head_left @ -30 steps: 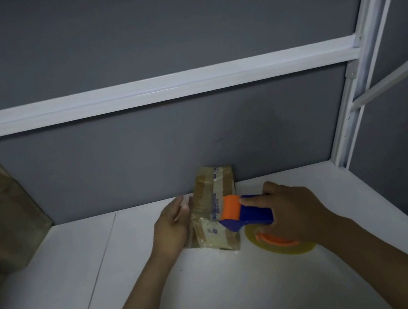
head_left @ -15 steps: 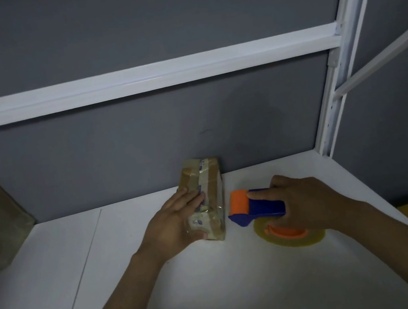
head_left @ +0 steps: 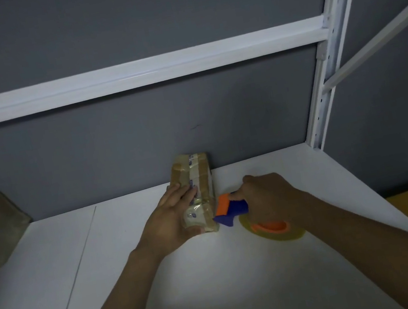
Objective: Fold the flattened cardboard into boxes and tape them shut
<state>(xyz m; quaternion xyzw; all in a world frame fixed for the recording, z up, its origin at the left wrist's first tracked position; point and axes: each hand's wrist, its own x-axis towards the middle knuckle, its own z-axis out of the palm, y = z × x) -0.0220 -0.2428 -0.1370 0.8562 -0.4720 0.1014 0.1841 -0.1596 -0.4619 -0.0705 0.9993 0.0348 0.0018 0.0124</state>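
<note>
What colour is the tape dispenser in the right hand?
The tape dispenser is dark blue with orange parts, clearest in the head view.

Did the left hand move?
Yes. The left hand moved right, away from the table seam, from beside the box onto its top.
</note>
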